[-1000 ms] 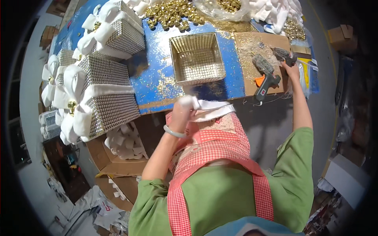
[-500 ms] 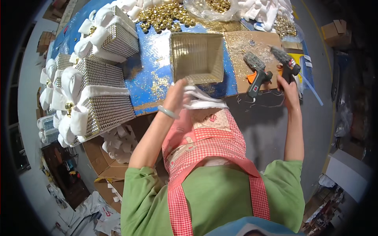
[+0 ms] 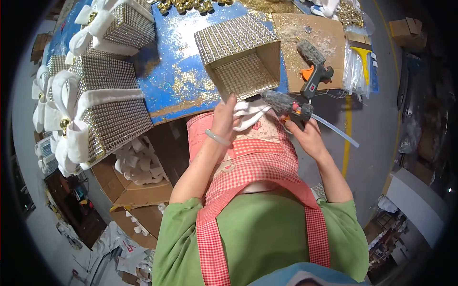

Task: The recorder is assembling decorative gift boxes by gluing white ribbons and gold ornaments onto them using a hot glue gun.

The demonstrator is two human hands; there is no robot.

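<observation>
While left-hand fingers (image 3: 228, 110) pinch soft white ribbon (image 3: 250, 113), right hand (image 3: 307, 136) grips a glitter-crusted glue gun (image 3: 288, 107) beside the studded box (image 3: 241, 55).

Your left hand (image 3: 225, 120) is raised at the near edge of the blue glittered table (image 3: 171, 71), fingers on a white ribbon piece (image 3: 250, 114) just below the open studded box (image 3: 243, 57), which is tilted toward you. Your right hand (image 3: 305, 136) grips a glue gun (image 3: 288, 107) — its nozzle points at the ribbon, though contact is hard to judge. A second glue gun (image 3: 312, 71) lies on the cardboard sheet (image 3: 329, 43). Finished studded boxes with white bows (image 3: 95, 105) sit at your left — stacked close together.
</observation>
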